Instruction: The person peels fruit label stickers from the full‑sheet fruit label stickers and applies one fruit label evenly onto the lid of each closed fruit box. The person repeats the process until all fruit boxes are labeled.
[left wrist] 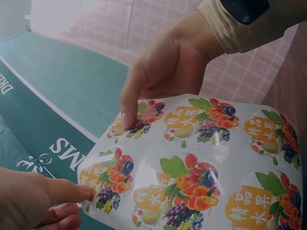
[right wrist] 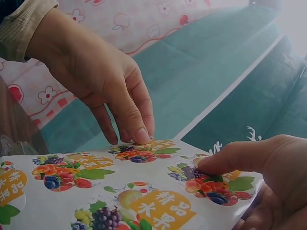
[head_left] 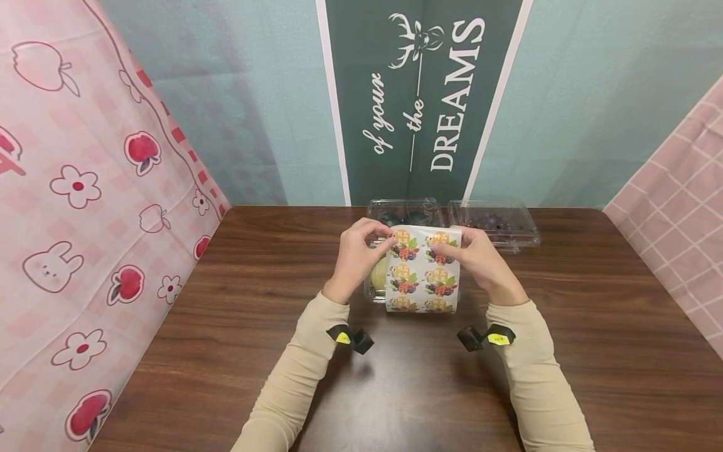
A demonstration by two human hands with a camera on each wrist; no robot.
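Note:
A roll or sheet of fruit stickers [head_left: 422, 270] on white backing hangs between both hands above the table. My left hand [head_left: 363, 254] pinches its upper left corner between thumb and fingertips, at the edge of one sticker. On the upper right, my right hand [head_left: 480, 256] grips the sheet with the thumb on the printed face and the fingers behind it. In the left wrist view, the sticker sheet [left wrist: 192, 158] curves away at its far side. Whether a sticker edge has lifted under the left fingertips cannot be made out.
Behind the sheet stands a clear plastic box [head_left: 375, 295] with something yellow-green, partly hidden. Farther back is a clear box [head_left: 403, 207] with dark round contents. To its right, another clear box [head_left: 522, 229] holds small dark purple fruit. All rest on the brown wooden table [head_left: 271, 263].

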